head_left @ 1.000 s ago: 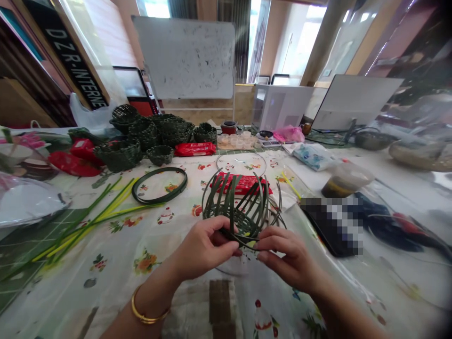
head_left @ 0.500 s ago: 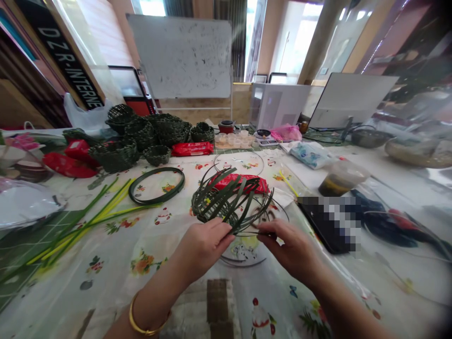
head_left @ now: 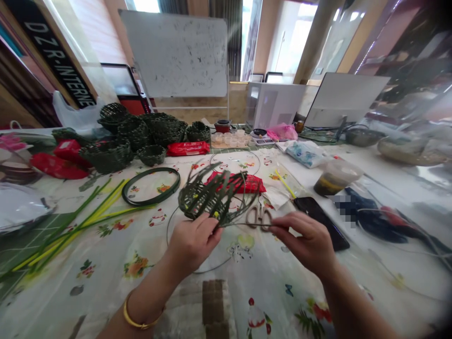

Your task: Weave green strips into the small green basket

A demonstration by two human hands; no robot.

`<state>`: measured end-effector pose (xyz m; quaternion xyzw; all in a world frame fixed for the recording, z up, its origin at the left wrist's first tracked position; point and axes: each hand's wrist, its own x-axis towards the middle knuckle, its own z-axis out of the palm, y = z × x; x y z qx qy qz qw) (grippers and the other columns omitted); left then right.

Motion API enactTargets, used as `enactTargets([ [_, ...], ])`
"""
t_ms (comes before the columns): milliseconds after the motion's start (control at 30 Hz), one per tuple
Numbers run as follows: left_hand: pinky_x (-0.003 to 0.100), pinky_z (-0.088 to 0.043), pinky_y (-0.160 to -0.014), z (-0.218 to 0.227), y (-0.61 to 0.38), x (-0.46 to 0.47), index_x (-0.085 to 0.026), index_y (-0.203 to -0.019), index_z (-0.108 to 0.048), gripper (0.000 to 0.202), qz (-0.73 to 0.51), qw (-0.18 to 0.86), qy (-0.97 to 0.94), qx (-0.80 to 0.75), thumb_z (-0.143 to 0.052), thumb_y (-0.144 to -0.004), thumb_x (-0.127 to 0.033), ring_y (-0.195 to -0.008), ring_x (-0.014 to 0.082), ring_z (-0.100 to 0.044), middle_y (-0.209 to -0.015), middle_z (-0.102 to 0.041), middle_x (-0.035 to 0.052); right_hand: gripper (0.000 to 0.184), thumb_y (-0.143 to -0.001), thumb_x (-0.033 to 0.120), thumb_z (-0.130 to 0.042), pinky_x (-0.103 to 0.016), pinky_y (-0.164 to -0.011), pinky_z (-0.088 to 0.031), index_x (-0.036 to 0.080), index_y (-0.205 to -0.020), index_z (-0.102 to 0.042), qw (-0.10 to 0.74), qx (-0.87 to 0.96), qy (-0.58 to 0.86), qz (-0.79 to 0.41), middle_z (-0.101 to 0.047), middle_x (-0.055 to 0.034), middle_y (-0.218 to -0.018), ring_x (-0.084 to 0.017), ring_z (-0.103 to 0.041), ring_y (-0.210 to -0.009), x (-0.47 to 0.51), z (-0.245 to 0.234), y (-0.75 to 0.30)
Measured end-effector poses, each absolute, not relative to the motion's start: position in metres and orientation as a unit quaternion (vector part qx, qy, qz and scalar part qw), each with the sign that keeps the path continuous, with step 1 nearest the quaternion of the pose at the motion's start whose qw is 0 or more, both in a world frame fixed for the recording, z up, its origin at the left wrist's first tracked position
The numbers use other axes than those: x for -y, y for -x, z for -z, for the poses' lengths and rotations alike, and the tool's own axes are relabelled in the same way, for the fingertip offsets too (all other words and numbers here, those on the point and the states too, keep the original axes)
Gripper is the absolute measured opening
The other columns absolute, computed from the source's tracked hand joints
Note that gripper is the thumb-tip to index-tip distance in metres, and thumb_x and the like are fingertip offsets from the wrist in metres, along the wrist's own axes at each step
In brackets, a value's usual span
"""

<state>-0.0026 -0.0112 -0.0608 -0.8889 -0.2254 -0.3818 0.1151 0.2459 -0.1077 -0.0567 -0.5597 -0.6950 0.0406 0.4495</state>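
A half-woven basket (head_left: 208, 195) of dark green strips hangs above the table, tipped on its side with loose strips fanning up and right. My left hand (head_left: 192, 242) is closed on its near rim. My right hand (head_left: 305, 240) pinches the end of one thin dark strip (head_left: 243, 224) that runs back to the basket. A gold bangle (head_left: 136, 315) sits on my left wrist.
Scissors (head_left: 259, 215) and a black phone (head_left: 319, 221) lie beside my right hand. Long green strips (head_left: 70, 223) and a green hoop (head_left: 151, 184) lie at left. Finished green baskets (head_left: 134, 136) and red packets (head_left: 187, 148) stand behind, with a lidded tub (head_left: 335, 176) at right.
The basket has been turned from upright onto its side and shifted left. My right hand has drawn away to the right, pulling one strip taut. The scissors under the basket have come into sight.
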Motion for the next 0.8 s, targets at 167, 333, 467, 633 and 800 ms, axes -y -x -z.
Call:
enactTargets([
  [167,0.021,-0.041,-0.047,0.060,0.006,0.012,-0.016,-0.074,-0.055,0.012,0.423,0.072,0.868,0.251,-0.054,-0.085,-0.020,-0.050,0.0107,-0.057,-0.059,-0.059,-0.0001,0.047,-0.083,0.060,-0.049,-0.025,-0.041,-0.049,0.017,-0.092,-0.066,0.425,0.522,0.497,-0.547,-0.065,-0.0062,-0.074,-0.015,-0.062,-0.058,0.107,0.069,-0.223],
  [333,0.024,-0.040,-0.049,0.068,-0.002,0.020,-0.017,-0.079,-0.053,0.007,0.399,0.048,0.898,0.180,-0.054,-0.086,-0.018,-0.055,0.0137,-0.059,-0.064,-0.062,0.0010,0.036,-0.071,0.046,-0.072,-0.025,-0.057,-0.052,0.016,-0.089,-0.062,0.545,0.314,0.447,-0.636,-0.065,-0.0051,-0.083,-0.013,-0.062,-0.069,0.090,0.082,-0.207],
  [467,0.026,-0.043,-0.056,0.073,-0.007,0.025,-0.018,-0.086,-0.052,0.004,0.383,0.061,0.908,0.157,-0.055,-0.085,-0.016,-0.065,0.0157,-0.063,-0.075,-0.066,0.0027,0.030,-0.065,0.033,-0.078,-0.019,-0.049,-0.042,0.018,-0.076,-0.055,0.600,0.220,0.421,-0.644,-0.059,0.0019,-0.069,-0.009,-0.056,-0.058,0.086,0.086,-0.205],
  [633,0.028,-0.039,-0.051,0.075,-0.008,0.024,-0.017,-0.084,-0.054,0.004,0.377,0.139,0.901,0.164,-0.051,-0.086,-0.015,-0.061,0.0169,-0.061,-0.077,-0.067,0.0049,0.029,-0.069,0.036,-0.075,-0.021,-0.050,-0.039,0.020,-0.074,-0.051,0.662,0.267,0.441,-0.544,-0.055,0.0044,-0.060,-0.009,-0.049,-0.052,0.086,0.091,-0.201],
  [800,0.028,-0.036,-0.049,0.085,-0.007,0.014,-0.017,-0.083,-0.056,0.008,0.347,0.173,0.902,0.189,-0.050,-0.086,-0.013,-0.052,0.0157,-0.055,-0.075,-0.066,0.0042,0.019,-0.075,0.037,-0.071,-0.028,-0.067,-0.049,0.020,-0.076,-0.062,0.677,0.406,0.491,-0.369,-0.064,-0.0014,-0.074,-0.013,-0.058,-0.068,0.088,0.090,-0.204],
])
